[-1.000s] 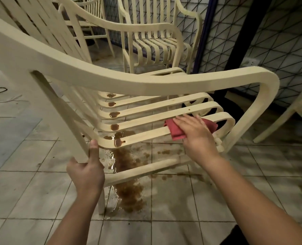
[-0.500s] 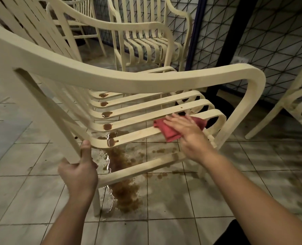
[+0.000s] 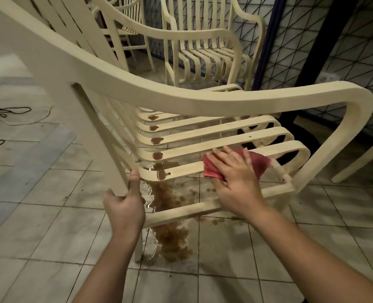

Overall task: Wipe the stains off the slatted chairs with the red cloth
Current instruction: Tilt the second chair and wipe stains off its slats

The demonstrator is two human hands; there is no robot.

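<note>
Curled round the leg [image 3: 115, 171] of the near chair [image 3: 181, 99], our left hand [image 3: 124, 206] grips it, thumb lying up along the edge, and steadies the frame. Our right hand [image 3: 235, 182] lies flat, fingers straight and spread, pressing the cloth [image 3: 260, 165] down on the nearest slat [image 3: 185, 169] toward the seat's right end. Part of the cloth shows red beyond the fingertips. We judge the wiping to be under way but far from done. Brown stains [image 3: 158, 155] sit wet at the left ends of five slats, well apart from the cloth, and a brown spill [image 3: 172, 239] lies on the floor [image 3: 50, 237] beneath them. The next move calls for sliding the cloth left along this slat to its stain, with flat pressure so that the liquid is soaked up and not pushed over the edge. After that we take the farther slats one by one, and then the far chairs [image 3: 214, 57].
</note>
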